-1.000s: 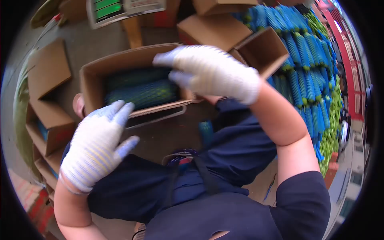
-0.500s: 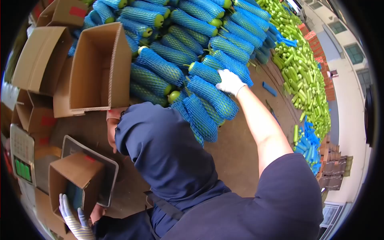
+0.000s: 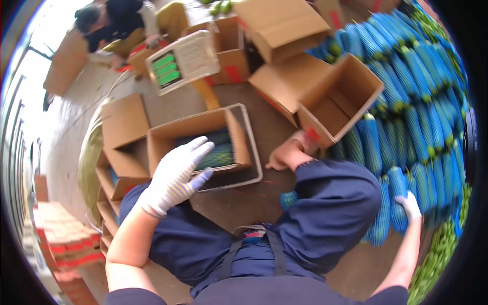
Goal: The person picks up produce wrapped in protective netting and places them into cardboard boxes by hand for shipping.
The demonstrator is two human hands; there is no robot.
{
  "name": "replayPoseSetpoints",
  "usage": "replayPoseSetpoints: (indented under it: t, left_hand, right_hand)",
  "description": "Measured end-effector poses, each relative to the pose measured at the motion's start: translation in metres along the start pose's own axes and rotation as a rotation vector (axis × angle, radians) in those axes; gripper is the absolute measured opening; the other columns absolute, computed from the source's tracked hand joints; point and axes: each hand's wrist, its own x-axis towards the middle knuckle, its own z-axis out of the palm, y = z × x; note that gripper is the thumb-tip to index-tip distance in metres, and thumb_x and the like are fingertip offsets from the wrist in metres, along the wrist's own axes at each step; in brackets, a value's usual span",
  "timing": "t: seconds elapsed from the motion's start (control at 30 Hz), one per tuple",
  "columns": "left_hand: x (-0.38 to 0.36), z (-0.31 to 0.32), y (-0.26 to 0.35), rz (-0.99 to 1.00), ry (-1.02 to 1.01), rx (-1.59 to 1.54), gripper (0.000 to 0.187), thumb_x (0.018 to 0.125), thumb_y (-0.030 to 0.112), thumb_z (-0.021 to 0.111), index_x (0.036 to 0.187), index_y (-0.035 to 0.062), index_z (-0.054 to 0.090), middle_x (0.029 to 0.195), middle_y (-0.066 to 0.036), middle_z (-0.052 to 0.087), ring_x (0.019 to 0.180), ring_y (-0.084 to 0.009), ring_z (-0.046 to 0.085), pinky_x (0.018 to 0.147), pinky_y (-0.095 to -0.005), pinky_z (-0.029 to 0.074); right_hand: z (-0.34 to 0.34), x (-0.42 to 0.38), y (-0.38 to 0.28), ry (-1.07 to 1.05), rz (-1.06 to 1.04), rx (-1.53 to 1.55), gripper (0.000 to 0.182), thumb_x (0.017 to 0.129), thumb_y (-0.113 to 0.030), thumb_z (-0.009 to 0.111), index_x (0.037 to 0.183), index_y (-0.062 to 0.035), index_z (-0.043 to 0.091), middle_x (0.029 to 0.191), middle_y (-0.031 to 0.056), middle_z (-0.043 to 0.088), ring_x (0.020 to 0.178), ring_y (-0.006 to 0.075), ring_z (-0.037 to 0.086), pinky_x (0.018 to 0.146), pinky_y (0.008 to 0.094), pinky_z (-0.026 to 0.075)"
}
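Observation:
My left hand [image 3: 178, 175], in a striped white glove, is raised with fingers apart over the near side of an open cardboard box [image 3: 188, 124]. In that box lie netted green gourds [image 3: 216, 155], partly hidden by the hand. The box stands on the dark plate of a scale [image 3: 252, 152]. Far to the right, my white-gloved right hand [image 3: 409, 206] is closed against the side of a long green gourd in blue netting [image 3: 398, 190], at the near edge of a pile of similar gourds [image 3: 389, 137]. Its fingertips are partly hidden.
The scale's display [image 3: 168, 71] stands beyond the box. An open carton [image 3: 338, 104] leans beside the pile, with more cartons [image 3: 282, 25] behind. Another person [image 3: 114, 28] bends over boxes at upper left. Stacked cartons [image 3: 66, 229] stand at lower left; loose green produce [image 3: 437, 269] lies lower right.
My view has swung from the gourd pile toward the scale, so the box and both legs now show. The right hand stays among the netted gourds; the left hand is still by the box.

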Motion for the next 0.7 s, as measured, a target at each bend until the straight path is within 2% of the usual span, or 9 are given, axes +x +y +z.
replayPoseSetpoints:
  t: [0.03, 0.07, 0.2, 0.3, 0.4, 0.47, 0.53, 0.6, 0.7]
  left_hand:
    - [-0.001, -0.002, -0.001, -0.004, -0.004, -0.008, 0.054, 0.086, 0.021, 0.068, 0.135, 0.0039, 0.053, 0.138, -0.021, 0.053, 0.123, -0.0391, 0.053, 0.104, -0.042, 0.043]
    - [-0.007, -0.001, -0.008, -0.024, 0.017, -0.006, 0.054, 0.086, 0.021, 0.068, 0.135, 0.0039, 0.053, 0.138, -0.021, 0.053, 0.123, -0.0391, 0.053, 0.104, -0.042, 0.043]
    - [-0.014, 0.005, -0.032, -0.066, -0.102, 0.041, 0.055, 0.087, 0.028, 0.068, 0.134, 0.0029, 0.053, 0.137, -0.023, 0.052, 0.123, -0.0385, 0.053, 0.105, -0.0429, 0.043]
    - [-0.012, 0.012, -0.04, -0.084, -0.335, 0.093, 0.055, 0.09, 0.035, 0.064, 0.131, -0.0013, 0.054, 0.13, -0.024, 0.057, 0.117, -0.0384, 0.057, 0.102, -0.0438, 0.045]
    - [-0.02, 0.012, -0.048, -0.072, -0.297, 0.025, 0.051, 0.09, 0.033, 0.065, 0.126, -0.0018, 0.058, 0.122, -0.024, 0.061, 0.112, -0.0385, 0.059, 0.1, -0.0432, 0.046]
    - [-0.027, 0.005, -0.045, -0.073, -0.301, 0.005, 0.047, 0.089, 0.033, 0.065, 0.12, -0.0024, 0.06, 0.112, -0.022, 0.065, 0.105, -0.0378, 0.061, 0.093, -0.0434, 0.049]
    - [-0.032, -0.005, -0.038, -0.162, -0.4, -0.06, 0.045, 0.089, 0.033, 0.064, 0.116, -0.0027, 0.061, 0.106, -0.019, 0.065, 0.1, -0.0365, 0.062, 0.087, -0.0437, 0.05]
    - [-0.046, -0.005, -0.04, -0.12, -0.28, -0.082, 0.043, 0.089, 0.033, 0.065, 0.113, -0.0021, 0.062, 0.101, -0.017, 0.065, 0.095, -0.0347, 0.063, 0.082, -0.0437, 0.05]
    - [-0.057, -0.014, -0.04, -0.073, -0.178, -0.049, 0.041, 0.088, 0.03, 0.066, 0.115, -0.0001, 0.061, 0.103, -0.018, 0.065, 0.097, -0.0345, 0.063, 0.085, -0.0421, 0.05]
  right_hand:
    - [-0.016, 0.008, 0.002, -0.159, -0.012, 0.167, 0.051, 0.072, -0.023, 0.072, 0.115, 0.0002, 0.061, 0.101, 0.0071, 0.066, 0.089, 0.0187, 0.063, 0.085, 0.0342, 0.05]
    - [-0.007, -0.023, -0.043, -0.228, -0.014, 0.434, 0.06, 0.072, -0.031, 0.075, 0.121, -0.0006, 0.059, 0.105, 0.0071, 0.066, 0.093, 0.018, 0.063, 0.089, 0.0335, 0.049]
    - [0.01, -0.071, -0.18, -0.388, -0.302, 0.404, 0.094, 0.063, -0.052, 0.08, 0.133, 0.0027, 0.052, 0.121, 0.0093, 0.062, 0.108, 0.0198, 0.061, 0.095, 0.0328, 0.047]
    - [0.05, -0.094, -0.284, -0.611, -0.496, 0.361, 0.099, 0.063, -0.053, 0.077, 0.136, 0.0065, 0.048, 0.128, 0.0131, 0.059, 0.114, 0.0207, 0.058, 0.102, 0.034, 0.043]
    - [0.126, -0.135, -0.393, -0.9, -0.612, 0.186, 0.09, 0.065, -0.046, 0.076, 0.133, 0.0061, 0.05, 0.126, 0.0131, 0.059, 0.114, 0.0195, 0.056, 0.104, 0.0339, 0.04]
    - [0.181, -0.138, -0.435, -0.806, -0.86, -0.207, 0.074, 0.071, -0.04, 0.074, 0.128, 0.0029, 0.054, 0.117, 0.0141, 0.064, 0.108, 0.0194, 0.059, 0.097, 0.0336, 0.045]
    - [0.246, -0.152, -0.473, -0.659, -1.107, -0.549, 0.075, 0.068, -0.042, 0.072, 0.127, 0.0017, 0.054, 0.112, 0.023, 0.064, 0.104, 0.0324, 0.063, 0.093, 0.0364, 0.047]
    - [0.314, -0.153, -0.491, -0.551, -1.282, -0.749, 0.069, 0.072, -0.043, 0.069, 0.122, 0.0018, 0.054, 0.109, 0.0236, 0.064, 0.1, 0.0399, 0.063, 0.089, 0.0427, 0.049]
    - [0.393, -0.153, -0.495, -0.363, -1.477, -0.878, 0.058, 0.07, -0.03, 0.08, 0.115, -0.0016, 0.056, 0.103, 0.0194, 0.064, 0.098, 0.0364, 0.064, 0.087, 0.0442, 0.051]
